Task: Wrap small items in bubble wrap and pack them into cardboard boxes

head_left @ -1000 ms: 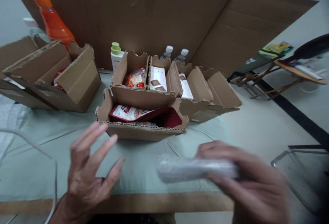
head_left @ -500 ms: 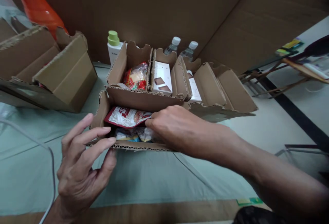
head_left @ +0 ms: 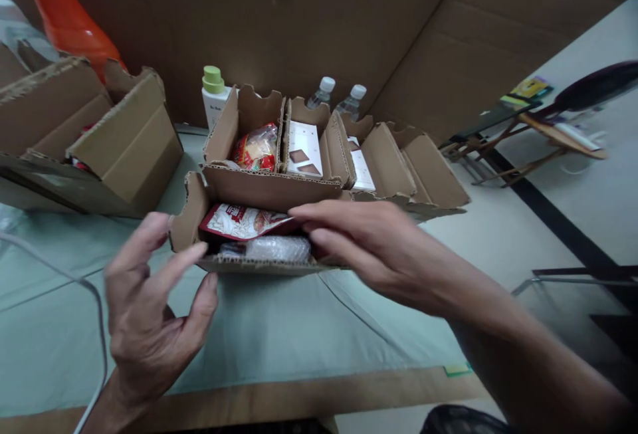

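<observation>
A low cardboard box (head_left: 192,218) stands nearest me on the green-covered table. Inside lie a red and white snack packet (head_left: 239,220) and, in front of it, a clear bubble-wrapped roll (head_left: 278,248). My right hand (head_left: 369,244) hovers over the box's right half, fingers stretched out flat to the left and empty, just above the roll. My left hand (head_left: 152,304) is at the box's near left corner, fingers spread, thumb close to the front wall, holding nothing.
Behind the box are more cardboard compartments with a red snack bag (head_left: 256,148) and white cartons (head_left: 302,148). A white bottle with a green cap (head_left: 213,92), two water bottles (head_left: 336,96), an orange bottle (head_left: 70,15) and a larger box (head_left: 119,148) stand around. A big cardboard sheet backs everything.
One second ago my right hand held the wrapped roll in front of me. It carried it into the near box, and now the roll lies there and the hand is lifted off, open.
</observation>
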`<state>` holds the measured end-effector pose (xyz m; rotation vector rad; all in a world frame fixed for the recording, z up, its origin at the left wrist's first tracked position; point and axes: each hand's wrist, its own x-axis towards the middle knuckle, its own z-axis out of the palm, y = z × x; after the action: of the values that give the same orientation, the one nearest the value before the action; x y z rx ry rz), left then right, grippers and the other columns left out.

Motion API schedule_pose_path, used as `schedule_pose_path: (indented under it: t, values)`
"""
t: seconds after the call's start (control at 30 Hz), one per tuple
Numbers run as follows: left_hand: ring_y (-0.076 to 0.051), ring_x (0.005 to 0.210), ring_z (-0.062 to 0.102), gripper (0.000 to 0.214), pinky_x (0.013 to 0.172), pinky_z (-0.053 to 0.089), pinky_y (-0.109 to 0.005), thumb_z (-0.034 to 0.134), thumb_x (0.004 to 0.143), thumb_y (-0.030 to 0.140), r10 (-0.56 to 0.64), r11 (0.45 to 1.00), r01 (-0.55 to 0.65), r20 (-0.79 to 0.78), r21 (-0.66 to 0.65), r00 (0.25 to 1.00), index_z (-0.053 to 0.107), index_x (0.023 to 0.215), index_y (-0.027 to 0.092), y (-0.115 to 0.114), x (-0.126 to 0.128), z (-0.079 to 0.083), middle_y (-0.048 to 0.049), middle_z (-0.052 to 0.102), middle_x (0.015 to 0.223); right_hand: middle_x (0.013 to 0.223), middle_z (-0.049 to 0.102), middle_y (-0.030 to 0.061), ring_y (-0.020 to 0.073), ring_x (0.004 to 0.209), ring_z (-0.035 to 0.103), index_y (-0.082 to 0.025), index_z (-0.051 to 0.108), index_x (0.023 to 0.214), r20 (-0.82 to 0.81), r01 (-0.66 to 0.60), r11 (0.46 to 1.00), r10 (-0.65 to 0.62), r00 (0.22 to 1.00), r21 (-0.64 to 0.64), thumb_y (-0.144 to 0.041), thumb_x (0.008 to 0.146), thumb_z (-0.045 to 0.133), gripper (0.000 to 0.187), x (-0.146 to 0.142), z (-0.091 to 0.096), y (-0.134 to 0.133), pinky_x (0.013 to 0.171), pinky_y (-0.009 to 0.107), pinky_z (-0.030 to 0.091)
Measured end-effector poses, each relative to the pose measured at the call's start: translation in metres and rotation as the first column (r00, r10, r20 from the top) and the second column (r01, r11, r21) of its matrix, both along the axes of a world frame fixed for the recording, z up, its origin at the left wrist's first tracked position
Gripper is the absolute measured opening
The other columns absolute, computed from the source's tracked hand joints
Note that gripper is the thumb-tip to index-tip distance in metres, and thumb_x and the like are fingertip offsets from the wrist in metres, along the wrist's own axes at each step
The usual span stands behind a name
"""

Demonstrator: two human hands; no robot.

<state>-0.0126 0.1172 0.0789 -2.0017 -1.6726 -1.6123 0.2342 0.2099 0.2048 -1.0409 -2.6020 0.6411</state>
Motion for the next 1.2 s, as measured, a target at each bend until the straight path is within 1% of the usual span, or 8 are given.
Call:
schedule_pose_path:
  t: [0.07, 0.17, 0.33, 0.43, 0.6, 0.77, 0.97, 1.2]
  values:
    - [-0.035, 0.151, 0.036, 0.073, 0.122, 0.040, -0.056, 0.070, 0.085, 0.012, 0.046, 0.999, -0.047, 0.128, 0.004, 0.991, 0.046, 0.150, 0.037, -0.005, 0.001, -0.006, 0.0036, 0.030, 0.166, 0.106, 0.079, 0.0016, 0.0192, 0.094, 0.075, -0.027, 0.073, 0.116, -0.143, 0.242, 0.960, -0.222, 0.964, 0.143, -0.026, 0.100, 0.057, 0.022, 0.030, 0.003, -0.028, 0.084, 0.032, 0.059]
    - [-0.034, 0.150, 0.036, 0.083, 0.122, 0.039, -0.055, 0.074, 0.084, 0.020, 0.018, 0.995, 0.016, 0.338, -0.096, 0.941, 0.036, 0.157, 0.035, -0.008, 0.000, -0.026, -0.0035, 0.032, 0.166, 0.089, 0.079, 0.0007, 0.0175, 0.080, 0.075, -0.026, 0.074, 0.106, -0.269, 0.488, 0.864, -0.444, 0.855, 0.124, -0.026, 0.098, 0.062, 0.015, 0.064, -0.023, -0.060, 0.074, 0.029, 0.060]
    - [-0.029, 0.134, 0.055, 0.073, 0.119, 0.039, -0.050, 0.074, 0.085, 0.031, 0.006, 0.891, 0.275, 0.616, -0.360, 0.787, 0.042, 0.150, 0.023, 0.008, 0.001, -0.063, -0.0138, 0.054, 0.147, 0.113, 0.076, 0.0111, 0.0235, 0.093, 0.072, -0.018, 0.068, 0.119, -0.247, 0.491, 0.868, -0.494, 0.834, -0.077, -0.034, 0.090, 0.067, 0.033, 0.048, -0.113, -0.060, 0.081, 0.038, 0.061]
    - [-0.030, 0.132, 0.055, 0.067, 0.119, 0.038, -0.050, 0.075, 0.082, 0.037, -0.019, 0.860, 0.350, 0.660, -0.372, 0.751, 0.048, 0.140, 0.017, 0.013, 0.006, -0.072, -0.0139, 0.061, 0.135, 0.104, 0.075, 0.0110, 0.0249, 0.093, 0.070, -0.016, 0.071, 0.105, -0.279, 0.513, 0.846, -0.533, 0.799, -0.145, -0.035, 0.091, 0.061, 0.026, 0.024, -0.143, -0.056, 0.083, 0.039, 0.059]
    - [-0.033, 0.134, 0.054, 0.062, 0.121, 0.034, -0.052, 0.074, 0.082, 0.044, 0.052, 0.844, 0.316, 0.653, -0.433, 0.756, 0.054, 0.135, 0.018, -0.052, 0.005, -0.085, -0.0146, 0.063, 0.130, 0.101, 0.073, 0.0116, 0.0291, 0.101, 0.069, -0.017, 0.072, 0.106, -0.349, 0.546, 0.829, -0.549, 0.759, -0.117, -0.036, 0.096, 0.055, 0.027, 0.017, -0.150, -0.111, 0.088, 0.041, 0.058]
    - [-0.036, 0.137, 0.051, 0.067, 0.124, 0.028, -0.057, 0.079, 0.076, 0.049, 0.255, 0.857, 0.143, 0.648, -0.495, 0.717, 0.056, 0.133, 0.022, -0.123, -0.037, -0.081, -0.0132, 0.065, 0.127, 0.119, 0.071, 0.0130, 0.0285, 0.112, 0.066, -0.021, 0.066, 0.124, -0.411, 0.379, 0.920, -0.384, 0.827, -0.096, -0.031, 0.096, 0.057, 0.031, -0.020, -0.152, -0.144, 0.096, 0.042, 0.056]
    - [-0.034, 0.131, 0.055, 0.068, 0.119, 0.036, -0.054, 0.077, 0.078, 0.047, 0.199, 0.929, 0.050, 0.609, -0.366, 0.768, 0.052, 0.134, 0.017, -0.082, -0.042, -0.051, -0.0143, 0.063, 0.128, 0.098, 0.074, 0.0109, 0.0254, 0.089, 0.068, -0.017, 0.072, 0.097, -0.423, 0.381, 0.903, -0.430, 0.798, -0.198, -0.041, 0.093, 0.058, 0.028, -0.044, -0.139, -0.101, 0.076, 0.035, 0.058]
    - [-0.036, 0.137, 0.051, 0.074, 0.119, 0.035, -0.057, 0.072, 0.082, 0.047, 0.200, 0.890, 0.127, 0.625, -0.438, 0.755, 0.045, 0.145, 0.017, -0.091, -0.016, -0.075, -0.0191, 0.058, 0.141, 0.090, 0.074, 0.0099, 0.0255, 0.082, 0.067, -0.016, 0.071, 0.094, -0.366, 0.474, 0.864, -0.501, 0.784, -0.167, -0.050, 0.092, 0.057, 0.036, -0.017, -0.146, -0.106, 0.073, 0.036, 0.055]
